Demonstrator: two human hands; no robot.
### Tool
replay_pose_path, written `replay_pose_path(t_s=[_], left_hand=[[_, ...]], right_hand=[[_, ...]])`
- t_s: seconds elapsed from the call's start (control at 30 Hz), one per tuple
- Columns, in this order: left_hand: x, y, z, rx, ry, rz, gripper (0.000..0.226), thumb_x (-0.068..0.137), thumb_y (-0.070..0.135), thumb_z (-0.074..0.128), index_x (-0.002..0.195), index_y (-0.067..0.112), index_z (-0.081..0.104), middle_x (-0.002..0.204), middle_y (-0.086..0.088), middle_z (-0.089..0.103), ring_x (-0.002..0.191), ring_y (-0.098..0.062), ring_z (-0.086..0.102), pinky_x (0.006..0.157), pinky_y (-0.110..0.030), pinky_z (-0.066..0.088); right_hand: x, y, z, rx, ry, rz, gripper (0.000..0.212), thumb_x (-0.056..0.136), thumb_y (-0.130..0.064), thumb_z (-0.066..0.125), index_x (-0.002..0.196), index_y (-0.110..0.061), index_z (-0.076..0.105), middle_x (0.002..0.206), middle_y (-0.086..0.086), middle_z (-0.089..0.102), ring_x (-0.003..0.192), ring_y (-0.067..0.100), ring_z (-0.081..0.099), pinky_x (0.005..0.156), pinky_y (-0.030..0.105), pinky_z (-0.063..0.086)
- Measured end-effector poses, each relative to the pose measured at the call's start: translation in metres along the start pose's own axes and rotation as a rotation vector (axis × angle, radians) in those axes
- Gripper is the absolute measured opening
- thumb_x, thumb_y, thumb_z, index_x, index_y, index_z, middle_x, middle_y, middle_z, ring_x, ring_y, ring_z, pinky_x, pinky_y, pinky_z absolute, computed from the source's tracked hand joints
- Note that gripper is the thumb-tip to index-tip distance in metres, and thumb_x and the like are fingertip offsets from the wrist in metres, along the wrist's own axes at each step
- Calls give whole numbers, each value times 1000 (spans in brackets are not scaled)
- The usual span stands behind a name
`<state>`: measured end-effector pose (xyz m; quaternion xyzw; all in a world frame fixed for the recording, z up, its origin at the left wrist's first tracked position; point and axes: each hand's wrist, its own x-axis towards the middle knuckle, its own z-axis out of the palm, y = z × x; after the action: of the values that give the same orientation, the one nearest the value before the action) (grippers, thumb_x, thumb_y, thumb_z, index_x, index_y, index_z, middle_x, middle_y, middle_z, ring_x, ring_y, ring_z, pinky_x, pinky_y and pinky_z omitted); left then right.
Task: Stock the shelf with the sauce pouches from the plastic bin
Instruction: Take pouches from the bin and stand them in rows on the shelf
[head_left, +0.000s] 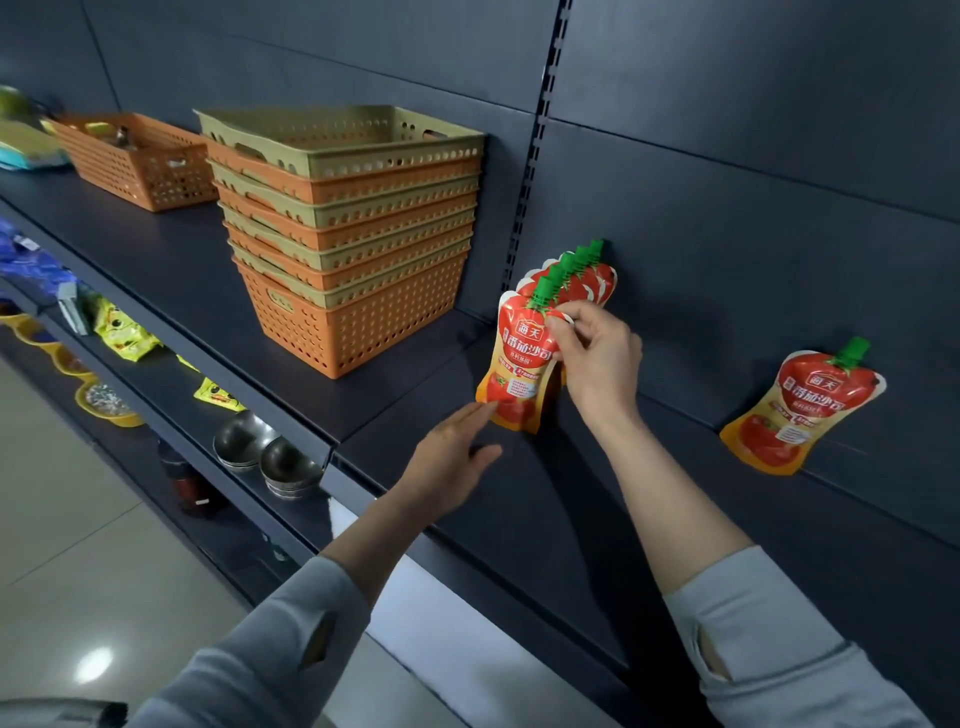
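A row of several red and orange sauce pouches with green caps stands upright on the dark shelf (519, 499), running back to the rear panel. My right hand (597, 358) pinches the upper right edge of the front pouch (519, 364). My left hand (452, 457) is stretched out flat, its fingertips touching the bottom left corner of that same pouch. One more pouch (800, 405) leans alone against the back panel to the right. No bin holding pouches is visible.
A stack of several orange and tan perforated baskets (353, 234) stands just left of the pouch row. Another orange basket (140, 156) sits further left. Lower shelves hold metal bowls (265, 452), yellow packets (124, 332) and a dark jar (187, 483).
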<state>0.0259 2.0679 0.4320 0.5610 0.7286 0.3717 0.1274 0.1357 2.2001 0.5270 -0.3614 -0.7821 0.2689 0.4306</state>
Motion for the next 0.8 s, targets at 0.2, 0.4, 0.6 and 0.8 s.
replay_pose_path(t_s=[0.2, 0.4, 0.6, 0.8], left_hand=[[11, -1, 9, 4, -2, -66, 68, 96, 28, 55, 153, 23, 19, 156, 0, 31, 144, -17, 28, 116, -36, 28], [16, -9, 13, 14, 29, -61, 67, 95, 28, 56, 153, 21, 21, 156, -3, 32, 145, -17, 26, 117, -32, 26], [16, -10, 11, 16, 38, -61, 66, 95, 28, 56, 152, 20, 24, 154, -4, 35, 144, -18, 28, 116, -35, 28], [-15, -9, -20, -30, 202, 4, 52, 93, 21, 60, 143, 19, 44, 139, -1, 53, 129, -17, 49, 104, -28, 39]], right_hand=[[8, 0, 4, -58, 1, -37, 15, 95, -37, 63, 102, -25, 68, 104, -4, 74, 97, 14, 69, 85, 47, 58], [10, 5, 1, -166, -49, -121, 25, 97, -39, 60, 115, -21, 65, 114, 3, 71, 101, 21, 68, 82, 47, 59], [6, 6, -3, -298, -38, -219, 31, 98, -42, 58, 121, -21, 61, 112, 4, 72, 94, 22, 71, 77, 41, 60], [-23, -2, -11, -347, 105, -278, 36, 97, -33, 61, 130, -19, 56, 104, -1, 67, 86, 15, 66, 72, 34, 55]])
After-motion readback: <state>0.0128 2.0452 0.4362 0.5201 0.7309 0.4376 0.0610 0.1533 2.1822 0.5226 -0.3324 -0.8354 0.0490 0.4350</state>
